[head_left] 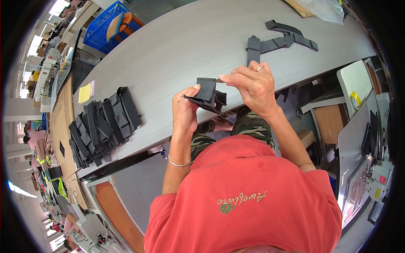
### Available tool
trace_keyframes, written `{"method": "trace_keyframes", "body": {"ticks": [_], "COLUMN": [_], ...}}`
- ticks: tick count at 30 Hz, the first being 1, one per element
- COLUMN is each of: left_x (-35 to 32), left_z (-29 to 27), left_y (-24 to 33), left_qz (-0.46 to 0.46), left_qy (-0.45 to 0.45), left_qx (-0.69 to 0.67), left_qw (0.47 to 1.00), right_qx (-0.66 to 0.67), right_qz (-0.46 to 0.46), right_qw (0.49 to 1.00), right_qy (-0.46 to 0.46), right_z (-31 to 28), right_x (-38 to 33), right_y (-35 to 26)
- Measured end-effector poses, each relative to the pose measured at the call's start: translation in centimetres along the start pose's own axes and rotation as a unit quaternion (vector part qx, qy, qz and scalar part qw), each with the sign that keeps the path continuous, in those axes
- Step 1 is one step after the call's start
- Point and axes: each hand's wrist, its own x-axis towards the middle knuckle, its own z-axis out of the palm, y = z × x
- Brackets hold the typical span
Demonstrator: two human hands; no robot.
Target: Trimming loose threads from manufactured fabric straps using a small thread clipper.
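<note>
My left hand (184,109) is closed round a folded black fabric piece (206,89), with the thumb pressed on its upper face. The piece is held over the table's near edge, and its lower layers hang loose. My right hand (252,85) pinches at the piece's right edge. A thin dark bit shows at its fingertips, too small to name. Beyond the right hand lies a string of black fabric strips (276,44), joined or overlapping. A heap of similar black strips (103,124) lies on the table to the left.
The long grey table (162,55) runs across in front of me. A yellow paper pad (86,92) lies beyond the heap. At the far left stands a blue plastic crate (99,31); clear plastic wrap (325,9) lies far right. A cardboard box (330,122) sits at right.
</note>
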Motion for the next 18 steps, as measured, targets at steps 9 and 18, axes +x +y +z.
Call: {"method": "trace_keyframes", "body": {"ticks": [9, 18], "left_x": [-0.2, -0.4], "left_z": [-0.1, 1.0], "left_y": [0.5, 0.4], "left_qz": [0.017, 0.026], "left_qy": [-0.014, -0.054], "left_qx": [0.02, -0.008], "left_qw": [1.0, 0.998], "right_qx": [0.382, 0.521], "right_qz": [0.324, 0.361], "right_qw": [0.865, 0.768], "right_qy": [-0.033, -0.093], "right_z": [-0.6, -0.1], "right_x": [0.3, -0.1], "right_y": [-1.3, -0.8]}}
